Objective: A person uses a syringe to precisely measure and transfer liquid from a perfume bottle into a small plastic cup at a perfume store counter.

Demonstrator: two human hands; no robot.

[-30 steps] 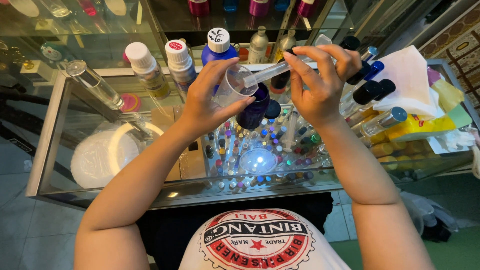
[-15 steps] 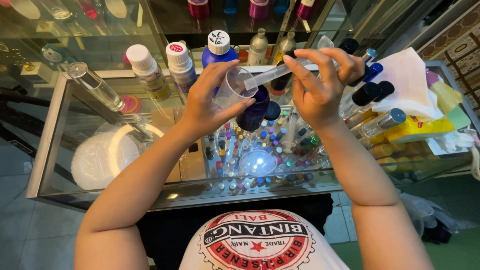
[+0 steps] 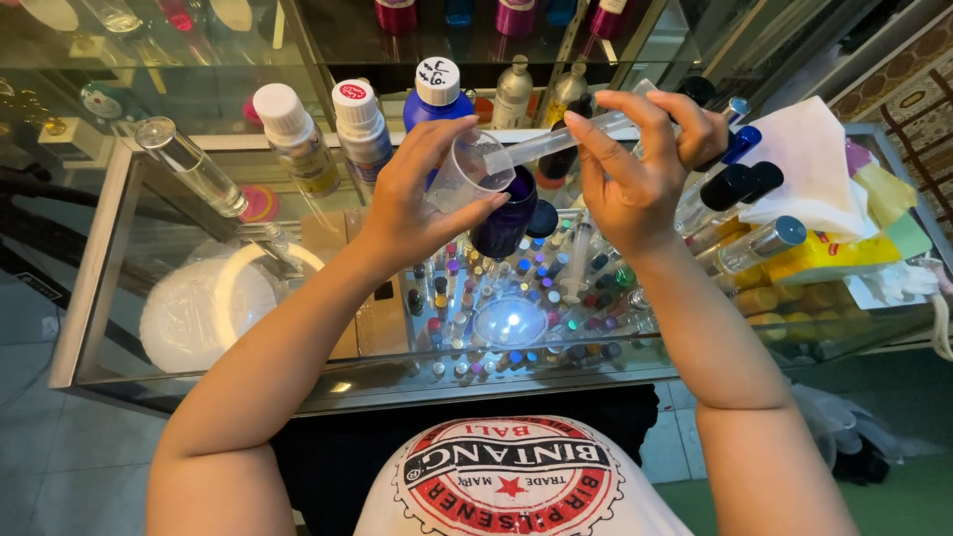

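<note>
My left hand (image 3: 417, 199) holds a small clear plastic cup (image 3: 467, 171), tilted with its mouth toward the right. My right hand (image 3: 635, 169) grips a clear plastic syringe (image 3: 556, 139) whose tip reaches into the cup's mouth. Just below the cup stands an open dark purple bottle (image 3: 504, 218) on the glass counter (image 3: 119, 248). A black cap (image 3: 542, 218) lies beside it.
White-capped bottles (image 3: 293, 134) (image 3: 359, 124) and a blue bottle (image 3: 437, 94) stand at the back. Dark-capped spray bottles (image 3: 735, 184), white tissue (image 3: 809, 159) and yellow packets (image 3: 824, 253) crowd the right. A clear cylinder bottle (image 3: 189, 164) lies left. Several small vials show under the glass.
The syringe and my right hand have drawn back slightly up and to the right; the cup stays held in my left hand.
</note>
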